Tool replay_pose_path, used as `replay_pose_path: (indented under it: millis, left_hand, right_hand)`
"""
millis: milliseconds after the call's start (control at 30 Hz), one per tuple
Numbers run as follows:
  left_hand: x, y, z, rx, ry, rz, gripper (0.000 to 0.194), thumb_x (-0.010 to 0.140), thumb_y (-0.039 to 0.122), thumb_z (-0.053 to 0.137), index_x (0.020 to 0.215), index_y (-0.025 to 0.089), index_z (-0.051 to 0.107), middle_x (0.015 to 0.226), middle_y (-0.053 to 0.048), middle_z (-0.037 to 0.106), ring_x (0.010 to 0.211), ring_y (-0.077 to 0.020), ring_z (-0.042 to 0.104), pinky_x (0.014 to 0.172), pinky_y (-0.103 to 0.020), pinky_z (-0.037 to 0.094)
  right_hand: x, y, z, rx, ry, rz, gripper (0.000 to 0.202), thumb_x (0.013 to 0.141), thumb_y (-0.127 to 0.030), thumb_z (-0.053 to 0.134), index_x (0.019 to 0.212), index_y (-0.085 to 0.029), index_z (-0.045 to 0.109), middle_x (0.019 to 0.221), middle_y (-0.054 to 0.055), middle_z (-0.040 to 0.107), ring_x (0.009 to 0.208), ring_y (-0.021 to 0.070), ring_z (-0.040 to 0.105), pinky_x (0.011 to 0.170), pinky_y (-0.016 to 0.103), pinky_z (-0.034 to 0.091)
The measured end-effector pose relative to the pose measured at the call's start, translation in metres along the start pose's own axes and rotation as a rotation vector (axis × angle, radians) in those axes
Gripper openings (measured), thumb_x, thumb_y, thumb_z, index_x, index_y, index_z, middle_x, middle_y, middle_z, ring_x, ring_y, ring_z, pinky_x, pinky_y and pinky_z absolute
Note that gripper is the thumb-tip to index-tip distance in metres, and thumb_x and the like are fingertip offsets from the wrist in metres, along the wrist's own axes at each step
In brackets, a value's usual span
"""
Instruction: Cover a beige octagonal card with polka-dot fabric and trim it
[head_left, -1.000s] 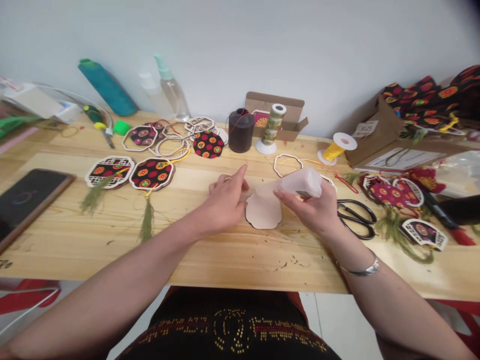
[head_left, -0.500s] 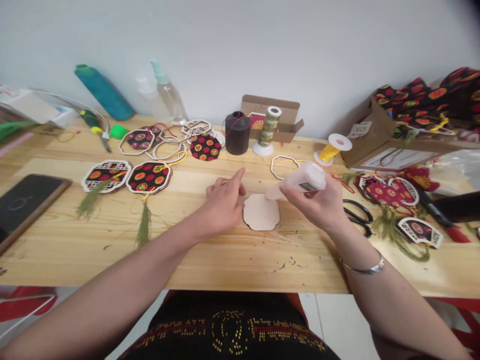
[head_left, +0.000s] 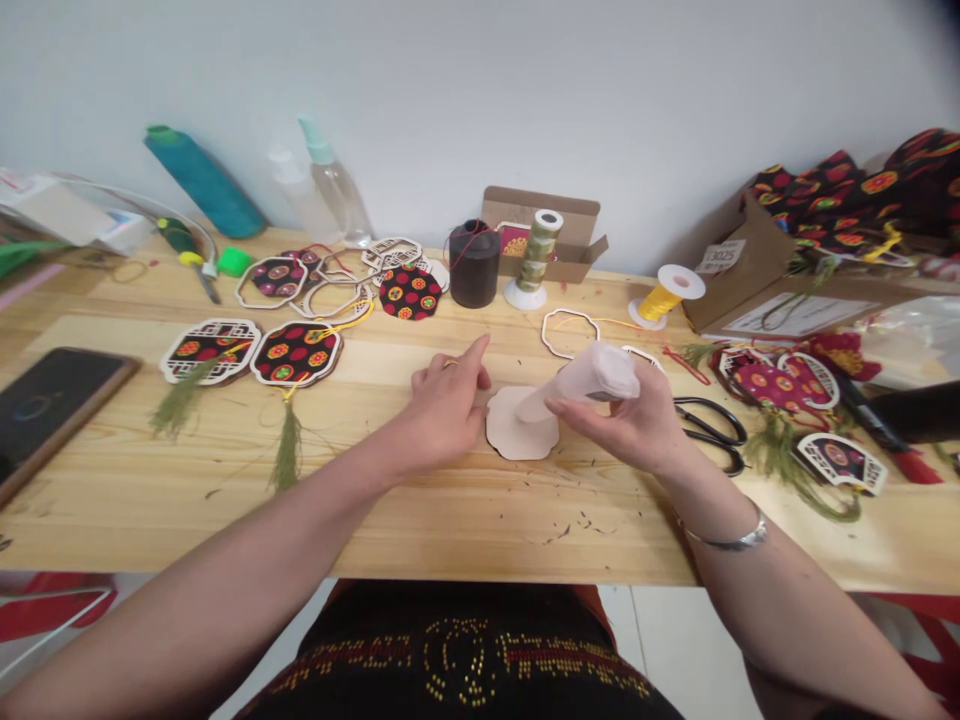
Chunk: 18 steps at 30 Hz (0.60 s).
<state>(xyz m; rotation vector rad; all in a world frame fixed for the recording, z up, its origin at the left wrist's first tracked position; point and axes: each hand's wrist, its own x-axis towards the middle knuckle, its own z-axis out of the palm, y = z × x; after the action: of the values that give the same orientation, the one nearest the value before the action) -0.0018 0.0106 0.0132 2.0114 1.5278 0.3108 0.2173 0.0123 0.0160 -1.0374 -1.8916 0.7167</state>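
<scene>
Right hand (head_left: 645,425) clamped on bottle (head_left: 600,370), its long axis slanting down-left, tip over blank (head_left: 525,440) on table (head_left: 450,530); left hand (head_left: 442,415) nearer, at blank's left edge, index out, others curled, grip unclear.

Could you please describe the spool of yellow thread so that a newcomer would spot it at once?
Find the cardboard box heaped with patterned fabric, toward the right end of the wooden table. Just left of it sits a small spool with white rims. Its bright yellow thread sets it apart from the black reel and the green-patterned spool farther left.
</scene>
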Motion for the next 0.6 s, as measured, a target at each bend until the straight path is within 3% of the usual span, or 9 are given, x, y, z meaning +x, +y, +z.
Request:
replay_pose_path:
  millis: [133, 333, 600]
  left_hand:
    - [0.0001, -0.0002, 0.0001, -0.003, -0.006, -0.001, 0.077, 0.079, 0.015, 0.048, 0.149, 0.02, 0.017, 0.116, -0.008, 0.061, 0.112, -0.0299, 0.045, 0.102, -0.052, 0.03]
    - [-0.0003, 0.0007, -0.0006, 0.01, -0.015, -0.008, 0.076, 0.079, 0.015, 0.048, 0.149, 0.014, 0.018, 0.116, -0.009, 0.061, 0.112, -0.0294, 0.044, 0.1, -0.05, 0.031]
    - [-0.0001, 0.0011, -0.0003, 0.005, -0.008, -0.006, 0.076, 0.079, 0.013, 0.047, 0.149, 0.019, 0.018, 0.115, -0.008, 0.061, 0.111, -0.0292, 0.045, 0.1, -0.051, 0.031]
  right_hand:
    - [0.003, 0.0003, -0.0069, -0.046, 0.038, 0.051, 0.015, 0.075, -0.031, 0.075, 0.076, -0.022, 0.063, 0.071, 0.001, 0.066, 0.063, 0.0166, 0.06, 0.059, 0.033, 0.048]
    - [0.0004, -0.0053, -0.0025, -0.007, -0.065, -0.013, 0.016, 0.074, -0.029, 0.077, 0.074, -0.023, 0.062, 0.071, -0.001, 0.065, 0.061, 0.014, 0.058, 0.059, 0.031, 0.048]
    - [0.002, -0.0027, -0.0037, -0.03, -0.028, 0.017, 0.014, 0.075, -0.03, 0.075, 0.073, -0.024, 0.063, 0.069, -0.001, 0.065, 0.061, 0.0151, 0.058, 0.057, 0.032, 0.048]
